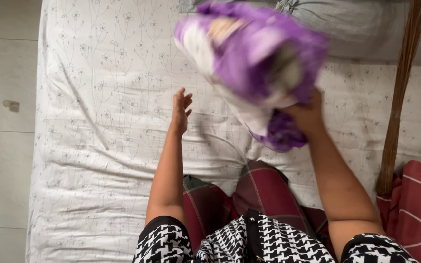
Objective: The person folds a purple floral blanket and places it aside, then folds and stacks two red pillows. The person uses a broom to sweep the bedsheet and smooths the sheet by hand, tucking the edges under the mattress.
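Purple-and-white bundled cloth (254,63) hangs in the air above the bed, blurred, near the head end and toward your right side. Under it lies a mattress covered by a white sheet (98,146) printed with thin grey flower stems, rumpled into long creases. To your left of the bed runs a pale tiled floor (3,97). At the head end sits a grey pillow (361,24), part of it hidden behind the bundle. A brown bundle of thin sticks (398,97), like a broom, lies lengthwise along the right side of the sheet, and a red cushion with white lines (417,209) rests at its lower end. A dark red plaid cloth (259,190) lies on the sheet just in front of you. Nothing here serves as a container; the bundle itself shows folds of purple, white and a little grey wrapped together. Your right hand (308,117) grips the bundle from below, fingers closed into the fabric. Your left hand (181,109) is open over the sheet, fingers loosely spread and slightly curled, holding nothing, apart from the bundle; whether it touches the sheet you cannot tell.
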